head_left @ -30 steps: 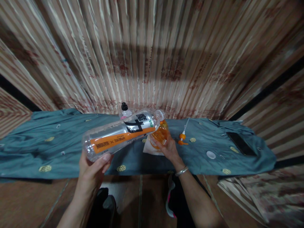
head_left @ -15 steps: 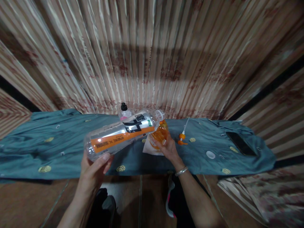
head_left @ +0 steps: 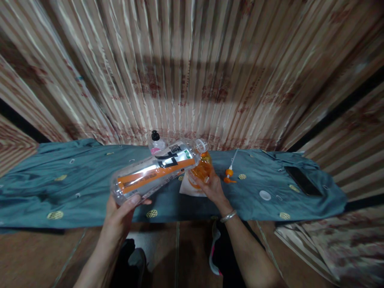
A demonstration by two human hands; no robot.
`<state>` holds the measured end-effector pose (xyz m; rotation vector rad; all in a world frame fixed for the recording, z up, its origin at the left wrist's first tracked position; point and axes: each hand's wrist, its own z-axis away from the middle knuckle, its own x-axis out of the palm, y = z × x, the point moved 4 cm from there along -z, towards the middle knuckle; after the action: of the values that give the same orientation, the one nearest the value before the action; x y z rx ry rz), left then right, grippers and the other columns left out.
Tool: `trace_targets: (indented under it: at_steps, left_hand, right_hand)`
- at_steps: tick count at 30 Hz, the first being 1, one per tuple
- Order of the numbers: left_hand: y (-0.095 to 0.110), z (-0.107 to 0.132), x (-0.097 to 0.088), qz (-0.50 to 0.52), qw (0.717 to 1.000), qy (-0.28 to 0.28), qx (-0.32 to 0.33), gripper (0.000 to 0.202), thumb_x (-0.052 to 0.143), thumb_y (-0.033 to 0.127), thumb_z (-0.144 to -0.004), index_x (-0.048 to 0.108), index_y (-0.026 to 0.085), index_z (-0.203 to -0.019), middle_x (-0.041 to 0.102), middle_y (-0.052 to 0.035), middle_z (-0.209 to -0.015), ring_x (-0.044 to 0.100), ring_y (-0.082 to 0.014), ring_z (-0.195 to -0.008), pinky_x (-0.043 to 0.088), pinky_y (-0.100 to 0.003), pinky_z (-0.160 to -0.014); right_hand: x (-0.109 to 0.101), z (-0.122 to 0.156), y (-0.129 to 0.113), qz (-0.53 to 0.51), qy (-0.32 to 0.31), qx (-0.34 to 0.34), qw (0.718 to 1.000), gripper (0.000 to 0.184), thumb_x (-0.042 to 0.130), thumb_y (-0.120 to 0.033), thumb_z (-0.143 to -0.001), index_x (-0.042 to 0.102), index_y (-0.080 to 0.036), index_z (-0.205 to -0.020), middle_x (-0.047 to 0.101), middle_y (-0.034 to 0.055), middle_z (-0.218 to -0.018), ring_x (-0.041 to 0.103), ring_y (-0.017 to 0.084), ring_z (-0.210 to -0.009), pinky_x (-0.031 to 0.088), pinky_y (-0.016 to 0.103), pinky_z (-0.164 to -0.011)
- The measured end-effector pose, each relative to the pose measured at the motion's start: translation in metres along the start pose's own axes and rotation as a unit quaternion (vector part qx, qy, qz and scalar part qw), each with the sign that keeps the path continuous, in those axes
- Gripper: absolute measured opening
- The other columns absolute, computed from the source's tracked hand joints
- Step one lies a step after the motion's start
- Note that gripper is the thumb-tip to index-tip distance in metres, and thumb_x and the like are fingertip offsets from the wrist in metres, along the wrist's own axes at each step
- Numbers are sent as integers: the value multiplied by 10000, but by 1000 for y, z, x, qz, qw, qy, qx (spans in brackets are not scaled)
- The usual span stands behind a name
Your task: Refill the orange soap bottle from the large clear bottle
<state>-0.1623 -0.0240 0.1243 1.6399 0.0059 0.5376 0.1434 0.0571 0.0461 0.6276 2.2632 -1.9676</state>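
My left hand [head_left: 124, 208] grips the base of a large clear plastic bottle [head_left: 156, 172] with a silver and orange label. It is tilted toward the right, its open mouth at the neck of an orange bottle [head_left: 204, 166]. Fingers of my right hand [head_left: 213, 186], with a bangle at the wrist, are wrapped around that orange bottle, which stands on a white cloth or paper [head_left: 189, 188]. How the two mouths meet is hard to make out. An orange pump head [head_left: 229, 174] with a thin tube lies right of the orange bottle.
A small clear bottle with a black cap [head_left: 156, 140] stands behind the tilted bottle. On the right lie a white round lid [head_left: 265, 195] and a black phone [head_left: 303, 181]. A green patterned cloth [head_left: 90, 184] covers the narrow table; a pleated curtain [head_left: 192, 80] hangs behind.
The clear bottle has shifted slightly right and rolled a little in my left hand, so its label faces differently. My right hand keeps the orange bottle in place.
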Motion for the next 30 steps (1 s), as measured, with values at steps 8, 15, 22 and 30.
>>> trace_targets:
  at_steps: [8,15,22,30]
  left_hand:
    - [4,0,4,-13,999,-29,16,709,1089,450,-664,897,224,-1309,907,-59,-1062,734,-200,-757,636,-288,-592]
    - [0,-2,1,-3,1000,-25,10,495,1090,480,-696,891,205,-1056,874,-56,-979,715,-191,-706,604,-294,-563]
    - [-3,-2,1,0,1000,-28,8,632,1056,520,-758,878,232,-1292,852,-52,-959,667,-184,-694,418,-229,-467]
    - [-2,0,3,-3,999,-32,2,573,1052,553,-761,898,202,-1187,805,-48,-850,637,-177,-678,375,-213,-487]
  right_hand:
    - [2,0,-1,1,7,-1,1000,814,1017,-517,-862,747,-224,-1571,944,147,-1373,912,451,-1350,742,610,-1182]
    - [1,1,-3,4,4,-4,1000,818,1010,-485,-870,744,-230,-1599,943,135,-1434,910,425,-1376,729,584,-1219]
    - [0,1,-3,12,-5,-13,1000,828,1002,-471,-874,732,-226,-1618,941,134,-1438,912,425,-1370,729,577,-1211]
    - [0,-1,0,30,-4,-5,1000,971,1043,-477,-827,665,-228,-1686,931,161,-1446,900,465,-1383,729,663,-1209]
